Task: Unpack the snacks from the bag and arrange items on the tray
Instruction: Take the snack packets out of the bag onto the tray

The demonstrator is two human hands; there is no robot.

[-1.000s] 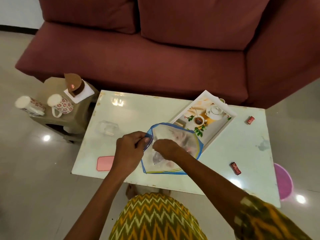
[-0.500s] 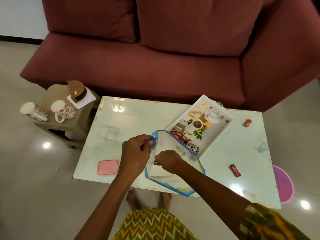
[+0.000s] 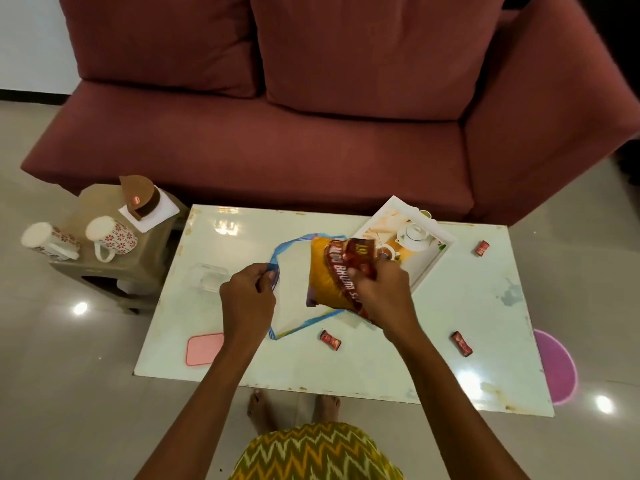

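A clear zip bag (image 3: 294,292) with a blue rim lies on the white table (image 3: 450,323). My left hand (image 3: 247,299) pinches the bag's left edge. My right hand (image 3: 381,292) grips an orange and red snack packet (image 3: 329,275), held just above the bag's right side. Behind it, at the table's far edge, sits the white tray (image 3: 429,261) printed with a teapot picture. Three small red candies lie loose: one (image 3: 330,339) by the bag, one (image 3: 461,344) at the right front, one (image 3: 481,248) at the far right.
A pink lid (image 3: 204,348) and a clear container (image 3: 207,277) lie on the table's left. A brown stool (image 3: 114,265) with two flowered mugs (image 3: 110,237) stands to the left. A maroon sofa (image 3: 311,133) is behind, a purple stool (image 3: 557,365) to the right.
My right hand has pulled the orange snack packet out of the bag. A red candy now lies on the table by the bag. My left hand still holds the bag's edge.
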